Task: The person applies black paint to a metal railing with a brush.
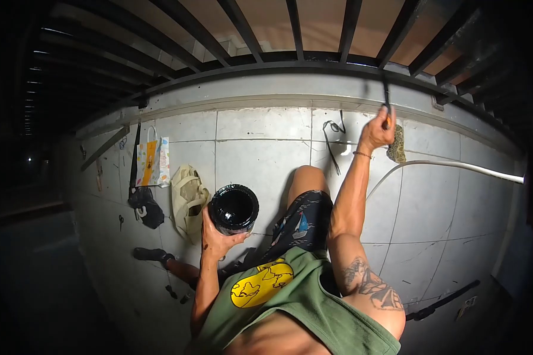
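My left hand is wrapped around the side of an open can of glossy black paint, held upright in front of my body. Black stuff coats the can's rim and inner wall. Stretched out toward the railing, my right hand grips a thin paintbrush with an orange patch near the fingers. The brush's dark end reaches the lower rail of the black metal railing; whether it touches cannot be made out. Right of that hand, a patterned cloth lies on the floor.
A white hose curves across the tiled floor at right. Black cord lies left of my right hand. At left are a paper gift bag, a beige tote bag and a black plastic bag. A dark bar lies lower right.
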`<state>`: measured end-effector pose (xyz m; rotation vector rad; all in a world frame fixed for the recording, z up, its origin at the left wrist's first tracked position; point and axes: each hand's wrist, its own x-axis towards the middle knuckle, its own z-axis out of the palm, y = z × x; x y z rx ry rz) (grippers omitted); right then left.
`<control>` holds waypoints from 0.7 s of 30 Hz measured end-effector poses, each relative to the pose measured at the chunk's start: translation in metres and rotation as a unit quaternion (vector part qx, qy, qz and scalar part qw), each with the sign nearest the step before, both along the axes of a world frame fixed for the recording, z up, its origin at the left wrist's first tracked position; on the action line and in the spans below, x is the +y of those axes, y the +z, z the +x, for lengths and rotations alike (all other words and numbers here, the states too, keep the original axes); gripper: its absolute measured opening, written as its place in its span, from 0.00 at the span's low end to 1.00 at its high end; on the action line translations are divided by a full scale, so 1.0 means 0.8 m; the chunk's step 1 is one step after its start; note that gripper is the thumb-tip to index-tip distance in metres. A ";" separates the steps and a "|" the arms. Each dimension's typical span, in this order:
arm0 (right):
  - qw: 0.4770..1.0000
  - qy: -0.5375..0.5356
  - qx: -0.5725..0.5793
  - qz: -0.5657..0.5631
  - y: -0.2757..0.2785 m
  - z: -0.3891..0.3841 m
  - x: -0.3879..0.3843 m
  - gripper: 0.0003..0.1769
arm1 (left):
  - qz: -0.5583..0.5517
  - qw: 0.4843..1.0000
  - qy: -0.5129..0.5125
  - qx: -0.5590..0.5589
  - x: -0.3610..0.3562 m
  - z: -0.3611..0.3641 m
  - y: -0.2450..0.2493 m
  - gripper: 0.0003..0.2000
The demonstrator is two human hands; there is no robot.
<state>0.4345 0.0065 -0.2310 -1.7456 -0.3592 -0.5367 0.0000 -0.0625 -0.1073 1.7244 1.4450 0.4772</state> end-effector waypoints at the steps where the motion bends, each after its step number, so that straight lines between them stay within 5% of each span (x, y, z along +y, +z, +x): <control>1: 0.999 -0.044 -0.013 0.012 -0.001 0.000 -0.006 0.12 | -0.001 1.000 -0.003 0.005 -0.002 -0.002 -0.001 0.50; 4: 0.999 -0.036 0.000 0.008 -0.019 -0.012 0.012 0.14 | -0.008 1.000 0.002 0.009 -0.003 -0.002 0.004 0.49; 10: 0.957 0.280 0.075 0.000 -0.014 -0.170 0.080 0.16 | -0.004 1.000 0.007 -0.004 0.003 0.002 0.006 0.49; 13: 0.898 0.438 -0.048 0.006 -0.022 -0.186 0.082 0.19 | 0.005 1.000 0.005 -0.002 0.006 0.003 0.007 0.50; 20: 0.992 0.120 -0.029 -0.006 -0.025 -0.013 0.004 0.16 | 0.022 0.999 0.025 -0.026 0.000 -0.011 0.020 0.48; 21: 0.992 0.091 0.062 0.068 -0.007 -0.016 -0.011 0.14 | 0.023 0.999 0.031 -0.017 -0.003 -0.016 0.021 0.47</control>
